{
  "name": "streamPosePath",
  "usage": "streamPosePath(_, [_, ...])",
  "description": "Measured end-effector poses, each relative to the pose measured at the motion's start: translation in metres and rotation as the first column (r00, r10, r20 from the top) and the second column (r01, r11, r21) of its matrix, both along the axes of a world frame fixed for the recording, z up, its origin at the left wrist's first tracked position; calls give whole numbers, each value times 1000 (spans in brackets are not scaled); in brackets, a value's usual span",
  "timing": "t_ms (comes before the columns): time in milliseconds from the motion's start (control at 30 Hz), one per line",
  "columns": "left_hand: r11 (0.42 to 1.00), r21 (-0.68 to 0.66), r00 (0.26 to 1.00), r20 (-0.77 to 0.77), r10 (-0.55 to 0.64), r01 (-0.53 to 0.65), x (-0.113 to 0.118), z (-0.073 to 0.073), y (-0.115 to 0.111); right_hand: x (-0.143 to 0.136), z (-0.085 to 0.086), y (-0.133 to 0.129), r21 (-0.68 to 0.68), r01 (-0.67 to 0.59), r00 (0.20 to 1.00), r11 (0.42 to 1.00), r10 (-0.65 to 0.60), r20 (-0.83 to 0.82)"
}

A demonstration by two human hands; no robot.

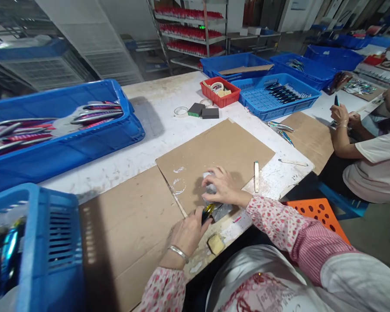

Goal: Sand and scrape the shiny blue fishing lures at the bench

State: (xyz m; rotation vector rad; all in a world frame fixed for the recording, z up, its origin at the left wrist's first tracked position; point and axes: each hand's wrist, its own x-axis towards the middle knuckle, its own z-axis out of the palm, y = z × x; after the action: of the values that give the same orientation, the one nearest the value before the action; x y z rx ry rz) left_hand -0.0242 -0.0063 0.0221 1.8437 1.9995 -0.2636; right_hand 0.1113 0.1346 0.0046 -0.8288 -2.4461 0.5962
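Note:
My left hand is closed around a dark and yellow fishing lure near the table's front edge. Above it, my right hand grips a small grey block, fingers curved over its top. Under my right hand, partly covered, lies a grey sheet or pad. Beneath both hands is a brown cardboard sheet with white ring marks. A yellowish sponge piece sits by the edge, nearer my body. Whether the block touches the lure is hard to make out.
Blue crates of lures stand at left and near left. Beyond the cardboard are dark blocks, a red tray and a blue basket. A white stick lies right. A co-worker sits at right.

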Motion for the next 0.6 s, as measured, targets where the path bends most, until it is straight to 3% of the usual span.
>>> streamPosePath(133, [1000,12,999,-34,-2,3,-1,-3,-1,3,1,4,-14,-74,997,997,74,7])
streamPosePath(600, [1000,-11,997,-69,27,-28,-1,-8,-3,-1,2,-1,-4,-60,998,998,60,15])
